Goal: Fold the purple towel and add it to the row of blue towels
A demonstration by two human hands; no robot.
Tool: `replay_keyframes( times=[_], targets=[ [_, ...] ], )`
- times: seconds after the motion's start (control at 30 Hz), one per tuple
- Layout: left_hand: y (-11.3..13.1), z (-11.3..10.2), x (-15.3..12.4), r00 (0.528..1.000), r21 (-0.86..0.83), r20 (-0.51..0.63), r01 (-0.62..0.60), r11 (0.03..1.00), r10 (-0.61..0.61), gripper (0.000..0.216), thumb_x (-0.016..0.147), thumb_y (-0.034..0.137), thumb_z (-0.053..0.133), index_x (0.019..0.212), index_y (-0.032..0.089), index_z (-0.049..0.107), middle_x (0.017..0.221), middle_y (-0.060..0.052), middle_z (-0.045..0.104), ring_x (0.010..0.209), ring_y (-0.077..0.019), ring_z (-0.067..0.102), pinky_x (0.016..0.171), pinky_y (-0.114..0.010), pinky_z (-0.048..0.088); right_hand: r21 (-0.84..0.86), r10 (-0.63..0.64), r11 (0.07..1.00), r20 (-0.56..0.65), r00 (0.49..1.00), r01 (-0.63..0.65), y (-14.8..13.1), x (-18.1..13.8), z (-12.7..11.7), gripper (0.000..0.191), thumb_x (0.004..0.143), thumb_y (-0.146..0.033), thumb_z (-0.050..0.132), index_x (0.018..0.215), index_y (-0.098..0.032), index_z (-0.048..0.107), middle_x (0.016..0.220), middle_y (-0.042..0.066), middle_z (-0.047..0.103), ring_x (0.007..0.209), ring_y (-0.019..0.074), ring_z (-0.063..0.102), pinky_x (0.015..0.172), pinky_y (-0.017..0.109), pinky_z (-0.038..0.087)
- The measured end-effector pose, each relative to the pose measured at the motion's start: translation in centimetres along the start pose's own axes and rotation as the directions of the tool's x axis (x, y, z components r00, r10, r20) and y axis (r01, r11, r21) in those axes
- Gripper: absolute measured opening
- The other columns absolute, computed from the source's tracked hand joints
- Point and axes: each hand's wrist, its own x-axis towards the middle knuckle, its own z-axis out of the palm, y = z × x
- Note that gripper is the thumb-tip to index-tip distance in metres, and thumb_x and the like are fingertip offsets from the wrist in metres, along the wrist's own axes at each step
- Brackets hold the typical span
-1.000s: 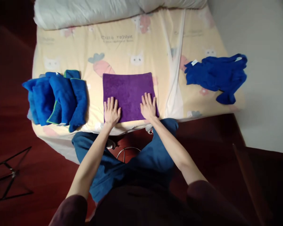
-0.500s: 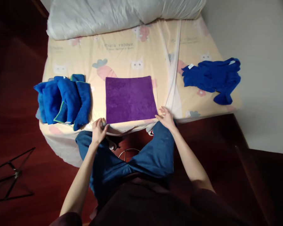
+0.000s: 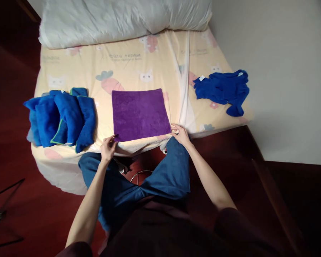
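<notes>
Head view, looking down: our left hand (image 3: 107, 147) sits at the lower-left corner of the purple towel (image 3: 140, 113), thumb and fingers closed in a pinch on that corner. Our right hand (image 3: 179, 133) is at the lower-right corner, fingers curled and touching the edge. We cannot tell whether it has cloth between them. The towel lies flat and square in the middle of the frame on the cartoon-print sheet (image 3: 128, 71), its near edge right at the brink of the bed.

As we judge it, the main risk is an uneven hold. If only one corner is truly gripped, any lift would skew the towel and crease it. A slack grip so close to the brink could also let the cloth slide off toward the dark floor (image 3: 21, 200) at the bottom of the frame. The sheet looks loose under that edge, so our fingers might catch it along with the towel and drag it.

The folded blue towels (image 3: 61, 117) sit just left of the purple one, and a wide swing of our left hand could topple them. The loose blue cloth (image 3: 222, 89) at the right is well apart.
</notes>
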Motion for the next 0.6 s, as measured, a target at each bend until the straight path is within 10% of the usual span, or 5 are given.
replay_keyframes(
  times=[0.3,0.6],
  targets=[
    [-1.1,-0.3,0.5,0.995,-0.272,-0.012,0.090,0.958,-0.097,0.054,0.080,0.055,0.070,0.116,0.016,0.065,0.102,-0.010,0.072,0.096,-0.0242,0.071,0.095,-0.041,0.059,0.028,-0.061,0.998,0.017,0.998,0.061,0.9,-0.5,-0.8,0.037,0.083,-0.027,0.062,0.119,-0.021,0.059,0.095,0.005,0.071,0.082,0.0206,0.065,0.086,0.038,0.056],
    [-0.5,-1.6,0.6,0.993,-0.171,0.107,0.059,0.983,-0.041,0.054,0.077,0.052,0.072,0.119,0.019,0.068,0.112,-0.011,0.072,0.098,-0.0260,0.071,0.098,-0.045,0.058,-0.022,-0.085,0.996,0.085,0.993,0.087,0.0,-0.6,-1.1,0.039,0.078,-0.026,0.070,0.116,-0.024,0.063,0.100,0.005,0.074,0.083,0.0211,0.064,0.083,0.036,0.055]
  ],
)
